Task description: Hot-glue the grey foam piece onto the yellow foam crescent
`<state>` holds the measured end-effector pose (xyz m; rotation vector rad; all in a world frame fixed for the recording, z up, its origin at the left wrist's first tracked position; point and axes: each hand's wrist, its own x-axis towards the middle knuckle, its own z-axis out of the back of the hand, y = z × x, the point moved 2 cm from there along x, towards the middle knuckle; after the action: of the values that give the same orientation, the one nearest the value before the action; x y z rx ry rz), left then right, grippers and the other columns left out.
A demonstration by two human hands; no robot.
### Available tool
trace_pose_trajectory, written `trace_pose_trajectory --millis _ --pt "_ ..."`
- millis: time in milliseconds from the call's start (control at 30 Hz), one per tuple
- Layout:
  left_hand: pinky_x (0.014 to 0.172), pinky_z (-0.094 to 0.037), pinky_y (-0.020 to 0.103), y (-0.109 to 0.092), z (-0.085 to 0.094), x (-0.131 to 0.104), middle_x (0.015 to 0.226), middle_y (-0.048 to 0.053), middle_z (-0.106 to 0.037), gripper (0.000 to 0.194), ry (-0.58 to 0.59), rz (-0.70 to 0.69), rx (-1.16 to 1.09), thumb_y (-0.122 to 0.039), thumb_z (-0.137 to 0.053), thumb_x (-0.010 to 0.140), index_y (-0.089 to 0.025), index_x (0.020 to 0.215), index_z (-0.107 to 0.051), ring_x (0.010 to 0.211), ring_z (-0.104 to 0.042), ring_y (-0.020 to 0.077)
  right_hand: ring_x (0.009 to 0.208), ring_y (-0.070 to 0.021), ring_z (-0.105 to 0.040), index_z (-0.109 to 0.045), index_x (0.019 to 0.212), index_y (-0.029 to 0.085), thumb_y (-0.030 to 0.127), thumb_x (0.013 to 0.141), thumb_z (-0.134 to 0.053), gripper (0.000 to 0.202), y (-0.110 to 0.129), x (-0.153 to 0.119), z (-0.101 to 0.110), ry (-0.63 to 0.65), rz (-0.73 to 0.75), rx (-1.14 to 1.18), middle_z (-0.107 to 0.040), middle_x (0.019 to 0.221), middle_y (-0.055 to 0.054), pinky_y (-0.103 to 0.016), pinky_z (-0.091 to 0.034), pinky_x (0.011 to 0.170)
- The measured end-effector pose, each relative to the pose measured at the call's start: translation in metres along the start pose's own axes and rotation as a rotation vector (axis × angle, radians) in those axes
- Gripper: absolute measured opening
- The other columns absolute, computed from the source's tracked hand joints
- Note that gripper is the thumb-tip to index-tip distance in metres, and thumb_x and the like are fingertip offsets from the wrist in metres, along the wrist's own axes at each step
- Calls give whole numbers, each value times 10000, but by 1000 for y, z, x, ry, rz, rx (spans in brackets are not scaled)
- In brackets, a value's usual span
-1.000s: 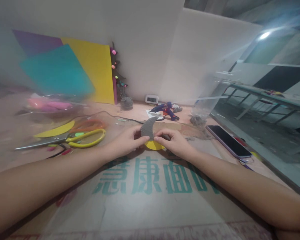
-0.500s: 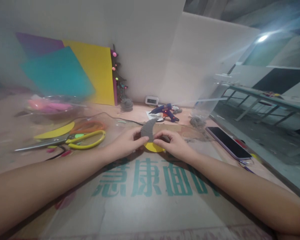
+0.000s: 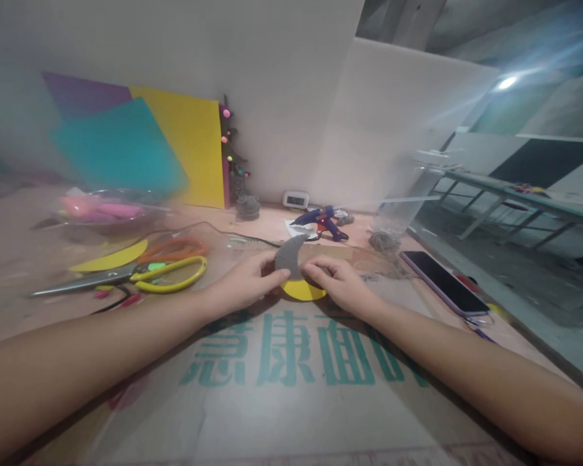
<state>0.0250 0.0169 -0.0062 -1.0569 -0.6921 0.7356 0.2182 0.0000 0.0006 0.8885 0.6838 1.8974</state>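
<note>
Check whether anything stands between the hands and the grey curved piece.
Nothing visible does: the left hand holds the grey curved piece, and the right hand is close beside it, with no object showing between.

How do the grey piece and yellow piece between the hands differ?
The grey piece tapers to a curved, pointed tip; the yellow piece shows a rounded near edge. The grey piece looks dull, the yellow piece bright. Both sit between the left hand and right hand.

Hands (image 3: 245, 283) at part-grey, part-yellow curved piece (image 3: 287, 257); scissors (image 3: 111, 277) left, phone (image 3: 444, 282) right, glue gun (image 3: 319, 215) beyond.
</note>
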Motion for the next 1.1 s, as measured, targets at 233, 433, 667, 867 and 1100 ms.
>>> trace_pose_trajectory --millis 233,433,667,867,1100 --pt "522 -418 204 1 0 -1 721 -24 -589 195 -4 -12 4 -345 -550 877 -162 922 -604 589 -535 106 877 -190 -667 -700 903 186 310 844 -635 152 1 0 0 1 -17 -20 -739 921 -40 -310 -505 807" --pt "534 -417 199 -2 0 -1 785 -10 -603 195 0 -13 12 -342 -546 885 -159 927 -597 612 -538 102 889 -187 -652 -704 820 204 287 856 -627 119 -1 1 0 -2 79 -73 -731 906 -35 -327 -478 859" --pt "548 -443 209 -2 -1 -1 803 -9 -596 241 16 1 -28 -352 -552 886 -152 1010 -604 611 -547 103 879 -183 -639 -688 825 195 297 885 -586 156 -1 0 1 11 61 -87 -721 906 -35 -308 -467 833" --pt "523 -437 206 -1 0 0 789 -2 -602 256 7 12 -35 -353 -559 877 -143 1011 -615 606 -539 104 809 -177 -630 -683 872 169 398 939 -491 307 -1 -1 1 20 9 -26 -698 840 -36 -282 -470 738" --pt "540 -453 210 1 1 -1 773 -11 -592 226 -8 4 0 -352 -559 884 -150 973 -609 607 -557 102 863 -179 -642 -699 859 192 282 836 -644 108 -3 0 -2 11 32 -83 -722 904 -27 -296 -468 826"
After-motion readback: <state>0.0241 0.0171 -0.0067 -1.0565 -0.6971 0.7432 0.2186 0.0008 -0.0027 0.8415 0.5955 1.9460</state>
